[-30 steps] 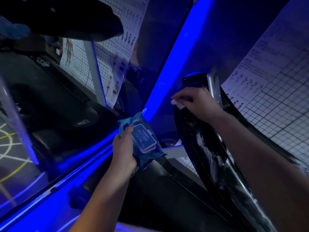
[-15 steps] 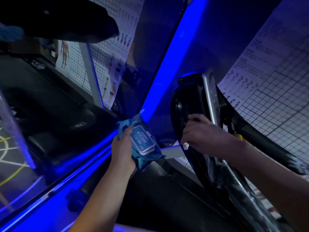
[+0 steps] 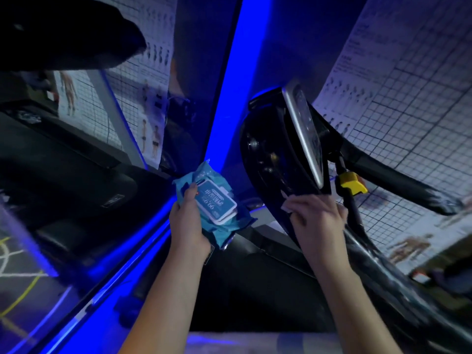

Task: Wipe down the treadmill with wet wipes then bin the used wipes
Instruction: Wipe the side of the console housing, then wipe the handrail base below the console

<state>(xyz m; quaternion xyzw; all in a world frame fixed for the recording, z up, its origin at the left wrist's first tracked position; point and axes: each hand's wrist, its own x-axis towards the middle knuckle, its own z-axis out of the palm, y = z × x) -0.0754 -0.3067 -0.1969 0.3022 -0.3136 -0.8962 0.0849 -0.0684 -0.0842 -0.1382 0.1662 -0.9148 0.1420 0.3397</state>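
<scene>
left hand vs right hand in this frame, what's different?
The left hand grips the blue wipe pack in mid-air. The right hand holds a white wipe against the black treadmill console. The left hand's thumb lies on the pack's front, while the right hand's fingers curl over the wipe and hide most of it. Both hands are bare.
</scene>
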